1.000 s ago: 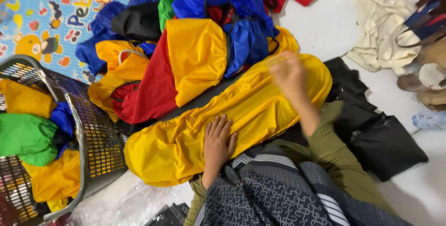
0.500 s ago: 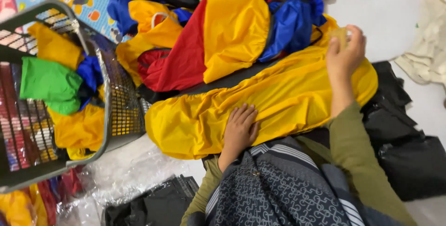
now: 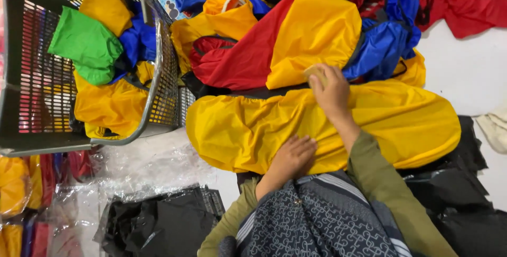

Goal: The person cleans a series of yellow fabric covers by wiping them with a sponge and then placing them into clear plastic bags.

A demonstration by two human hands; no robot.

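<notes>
Yellow cover (image 3: 253,125) lies spread flat across the middle, long axis left to right, right end rounded off near the white floor (image 3: 465,62). Its far edge runs under a black elastic band, touching the red and yellow piece (image 3: 285,46) piled behind it. Near edge butts against my lap and patterned scarf (image 3: 317,220).

Room to move: tight on most sides. Grey mesh basket (image 3: 158,77) sits just beside the cover's left end, stuffed with a green piece (image 3: 84,43) and more yellow fabric. Blue fabric (image 3: 385,25) and a red garment (image 3: 475,3) crowd the far side. Black pieces (image 3: 465,183) lie under and beyond the right end. Clear plastic sheeting (image 3: 153,164) and a black bagged stack (image 3: 158,220) fill near left. Only bare floor is far right, past the cover's right end.

My left hand (image 3: 293,156) rests palm down on the near edge of the cover, fingers flat and slightly spread, pinning it, gripping nothing.

My right hand (image 3: 330,91) is out at the far edge of the cover, fingers curled in around something small and pale yellow at the fingertips; can't tell what it is. Heel of hand rests on the yellow fabric.

Both sleeves olive green.
</notes>
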